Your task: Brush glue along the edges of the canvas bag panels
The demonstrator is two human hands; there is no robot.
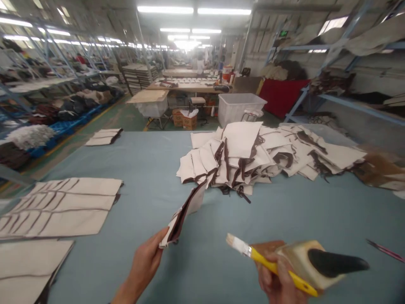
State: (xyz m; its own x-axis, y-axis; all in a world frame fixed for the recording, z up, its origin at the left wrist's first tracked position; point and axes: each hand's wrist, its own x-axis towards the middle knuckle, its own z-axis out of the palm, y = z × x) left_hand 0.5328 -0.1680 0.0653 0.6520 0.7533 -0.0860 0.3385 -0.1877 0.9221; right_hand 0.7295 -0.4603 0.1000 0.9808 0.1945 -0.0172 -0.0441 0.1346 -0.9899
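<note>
The left hand (146, 258) pinches a cloth piece (182, 215), best kept steady; apart, rightward, the right hand (279, 276) grips a brush (258, 257).

Bright white ceiling tubes (165, 10) line the top of the frame, merging into hazy glare at upper centre. Light falls fairly evenly on the counter (145, 160), with faint, soft shadows. The right hand (281, 288) looks slightly blurred, the distance is soft, and both side edges are stretched and smeared.
</note>
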